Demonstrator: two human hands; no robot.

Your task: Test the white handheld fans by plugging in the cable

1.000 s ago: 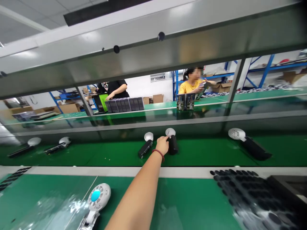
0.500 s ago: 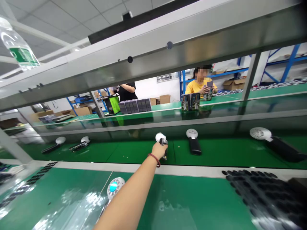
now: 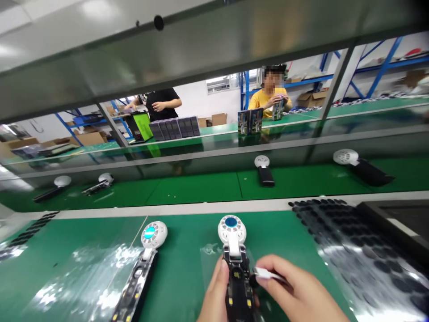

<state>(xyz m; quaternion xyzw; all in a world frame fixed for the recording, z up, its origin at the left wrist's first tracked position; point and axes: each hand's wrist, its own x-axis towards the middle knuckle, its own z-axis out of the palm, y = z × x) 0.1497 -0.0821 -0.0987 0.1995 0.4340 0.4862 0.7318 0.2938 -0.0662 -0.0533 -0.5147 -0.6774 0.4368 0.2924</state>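
Note:
A hand-held fan [image 3: 234, 264] with a white round head, blue centre and black open handle lies on the green bench in front of me. My left hand [image 3: 214, 293] grips its handle from the left. My right hand [image 3: 295, 290] holds a small white part [image 3: 264, 273] against the handle's right side. A second fan [image 3: 142, 264] of the same kind lies to the left on a clear plastic sheet.
Behind the bench runs a green conveyor [image 3: 201, 188] carrying several fans, the closest one [image 3: 264, 170] past my hands. A sheet of black round pads [image 3: 348, 241] lies at right. Two people [image 3: 270, 96] work at the far table with stacked boxes [image 3: 174, 129].
My left hand took a fan off the conveyor and brought it back to the bench. My right hand has come in and now holds a small white part at the handle.

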